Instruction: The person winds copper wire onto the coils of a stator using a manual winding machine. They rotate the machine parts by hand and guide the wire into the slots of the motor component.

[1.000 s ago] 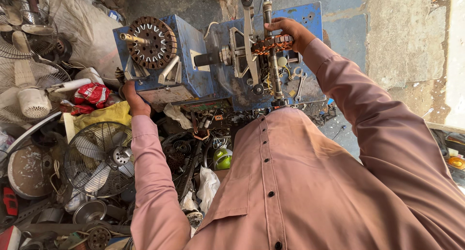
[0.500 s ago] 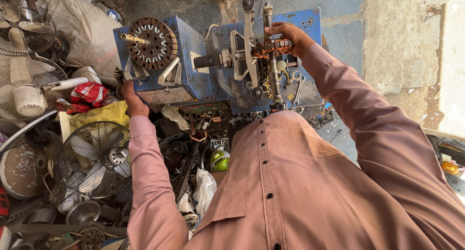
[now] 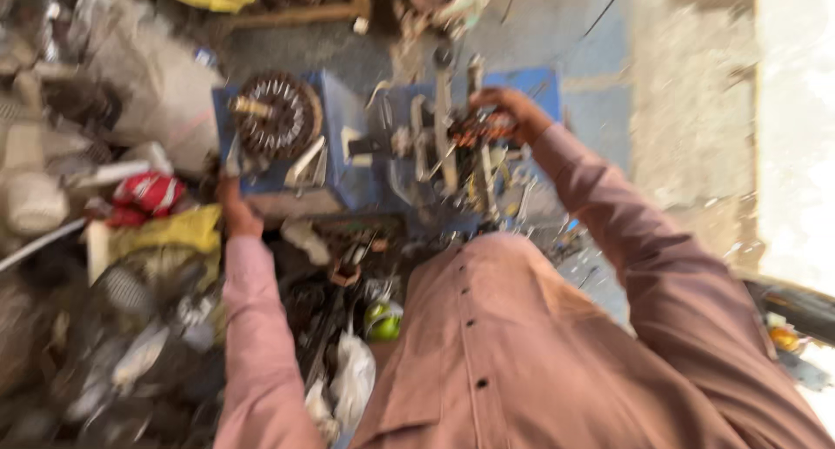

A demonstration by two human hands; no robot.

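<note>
The picture is blurred by motion. A blue metal machine (image 3: pixel 352 166) stands in front of me, with a round dark fan stator (image 3: pixel 277 114) mounted on its left side. My left hand (image 3: pixel 233 207) rests against the machine's lower left corner; its grip is too blurred to read. At the upper right of the machine, my right hand (image 3: pixel 515 110) curls over a copper wire coil (image 3: pixel 474 129), beside upright metal bars (image 3: pixel 444 127). Both arms are in pink sleeves.
Scrap lies all around. To the left are a fan guard (image 3: pixel 130 301), a red packet (image 3: pixel 148 192), a yellow cloth (image 3: pixel 170 231) and a grey sack (image 3: pixel 143 83). A green round thing (image 3: pixel 383 323) and a white bag (image 3: pixel 352 379) sit below the machine. A concrete wall (image 3: pixel 687 127) is right.
The view has shifted and gone blurry. Both hands stay where they were, the left at the machine's lower left corner and the right on the copper coil.
</note>
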